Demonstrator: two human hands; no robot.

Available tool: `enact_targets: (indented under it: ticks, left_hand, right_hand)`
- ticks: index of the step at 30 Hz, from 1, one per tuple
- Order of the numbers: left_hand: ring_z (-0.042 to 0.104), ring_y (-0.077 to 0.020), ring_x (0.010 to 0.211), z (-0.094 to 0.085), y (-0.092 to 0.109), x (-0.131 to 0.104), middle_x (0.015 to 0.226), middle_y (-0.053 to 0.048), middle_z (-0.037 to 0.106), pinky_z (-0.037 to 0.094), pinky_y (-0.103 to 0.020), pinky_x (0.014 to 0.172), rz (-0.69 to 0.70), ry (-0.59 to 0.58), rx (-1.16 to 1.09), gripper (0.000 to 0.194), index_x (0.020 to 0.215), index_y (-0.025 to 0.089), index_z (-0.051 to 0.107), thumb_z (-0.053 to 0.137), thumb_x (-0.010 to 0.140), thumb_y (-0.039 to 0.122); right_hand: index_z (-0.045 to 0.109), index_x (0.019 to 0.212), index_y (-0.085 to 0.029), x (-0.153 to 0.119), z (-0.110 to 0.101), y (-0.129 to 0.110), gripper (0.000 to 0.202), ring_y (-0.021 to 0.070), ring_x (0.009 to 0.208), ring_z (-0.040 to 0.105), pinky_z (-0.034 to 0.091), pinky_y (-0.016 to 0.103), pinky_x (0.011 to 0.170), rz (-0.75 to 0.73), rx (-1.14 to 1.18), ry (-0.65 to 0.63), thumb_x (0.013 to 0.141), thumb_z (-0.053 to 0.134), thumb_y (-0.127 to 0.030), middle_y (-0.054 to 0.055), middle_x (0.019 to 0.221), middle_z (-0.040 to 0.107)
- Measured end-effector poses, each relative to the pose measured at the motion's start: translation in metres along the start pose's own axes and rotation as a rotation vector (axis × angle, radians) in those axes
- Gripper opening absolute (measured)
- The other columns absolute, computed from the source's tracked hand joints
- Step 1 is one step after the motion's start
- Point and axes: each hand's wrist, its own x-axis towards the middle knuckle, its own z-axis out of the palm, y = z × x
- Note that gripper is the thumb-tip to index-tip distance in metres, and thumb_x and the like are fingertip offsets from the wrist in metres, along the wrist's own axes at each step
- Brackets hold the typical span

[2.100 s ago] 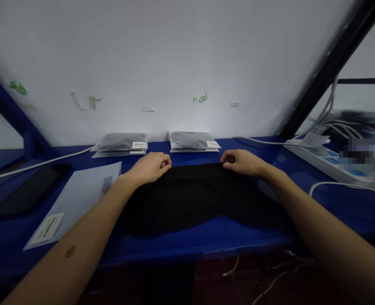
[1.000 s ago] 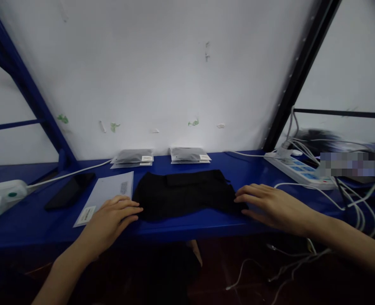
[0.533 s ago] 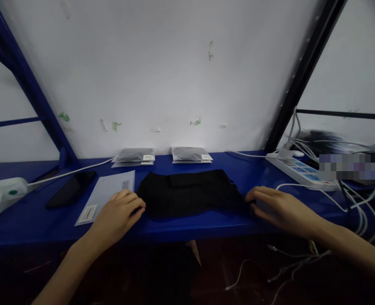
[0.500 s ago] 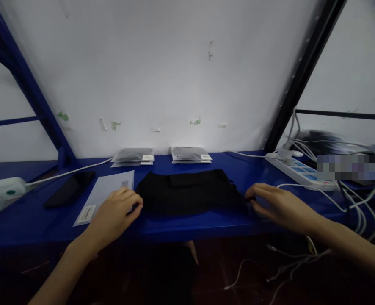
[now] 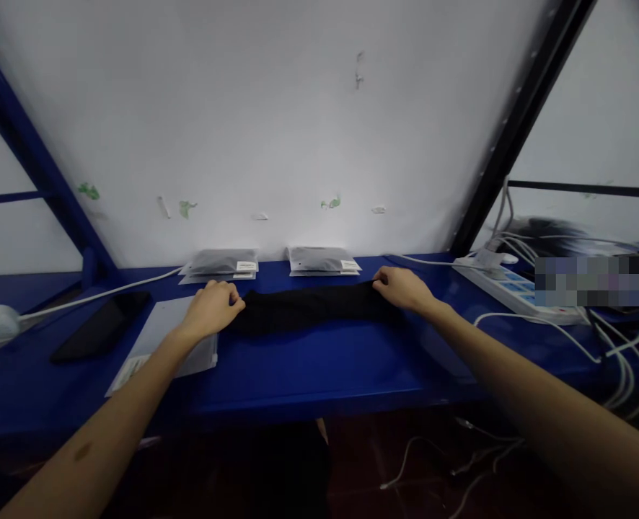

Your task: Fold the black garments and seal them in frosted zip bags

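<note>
A black cloth (image 5: 309, 306), perhaps a garment, lies in a narrow band across the blue table (image 5: 303, 367). My left hand (image 5: 214, 308) pinches its left end. At the cloth's far right corner, my right hand (image 5: 403, 288) is closed on the fabric. Partly under my left forearm is a flat translucent zip bag (image 5: 160, 328) with a white label. What kind of garment the cloth is, I cannot tell.
Two small stacks of bagged dark items, the left stack (image 5: 221, 264) and the right stack (image 5: 322, 261), stand against the wall. A black phone (image 5: 103, 326) lies at left. A power strip (image 5: 517, 288) with tangled white cables (image 5: 619, 360) sits at right.
Both hands have moved away from me, the right one also leftward. The cloth has gone from a wide panel to a narrower band, its near edge now farther back on the table.
</note>
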Motion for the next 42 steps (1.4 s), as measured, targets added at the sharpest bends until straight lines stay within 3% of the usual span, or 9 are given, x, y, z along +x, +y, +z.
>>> enact_targets:
  ticks: [4,8,14,22,42]
  left_hand:
    - [0.058,-0.0295,0.099,0.013,-0.003,-0.004,0.095,-0.009,0.069,0.045,-0.040,0.082,-0.006,0.029,-0.004,0.013,0.074,0.022,0.059,0.053,0.085,0.028]
    - [0.057,-0.0274,0.098,0.019,-0.006,-0.005,0.094,-0.007,0.066,0.045,-0.038,0.085,0.011,0.049,-0.039,0.012,0.076,0.022,0.059,0.054,0.085,0.028]
    - [0.056,-0.0283,0.099,0.020,-0.009,-0.004,0.093,-0.007,0.065,0.044,-0.040,0.088,0.005,0.052,-0.040,0.013,0.076,0.022,0.059,0.053,0.085,0.029]
    - [0.057,-0.0287,0.098,0.020,-0.009,-0.006,0.093,-0.008,0.066,0.045,-0.041,0.087,0.015,0.070,-0.063,0.017,0.080,0.022,0.062,0.053,0.088,0.033]
    - [0.059,-0.0287,0.099,0.021,-0.008,-0.007,0.094,-0.007,0.069,0.046,-0.042,0.087,-0.017,0.096,-0.132,0.019,0.075,0.022,0.062,0.054,0.086,0.035]
  right_hand:
    - [0.072,0.095,-0.020,-0.004,0.025,0.011,0.026,0.0247,0.094,0.065,0.048,0.035,0.083,-0.049,-0.004,0.004,0.089,0.048,-0.026,0.012,0.100,0.073]
    - [0.074,0.099,-0.021,-0.007,0.035,0.023,0.036,0.0270,0.105,0.061,0.046,0.039,0.093,-0.138,0.017,0.057,0.095,0.044,-0.041,0.013,0.102,0.071]
    - [0.070,0.091,-0.020,-0.013,0.031,0.025,0.028,0.0258,0.092,0.063,0.047,0.040,0.089,-0.186,0.113,0.089,0.089,0.052,-0.042,0.009,0.093,0.071]
    - [0.068,0.092,-0.022,-0.020,0.025,0.022,0.027,0.0242,0.080,0.065,0.048,0.037,0.075,-0.052,0.203,0.130,0.085,0.058,-0.045,0.007,0.088,0.072]
    - [0.069,0.099,-0.022,-0.026,0.024,0.020,0.027,0.0236,0.083,0.067,0.049,0.035,0.076,-0.053,0.233,0.141,0.087,0.058,-0.043,0.006,0.091,0.074]
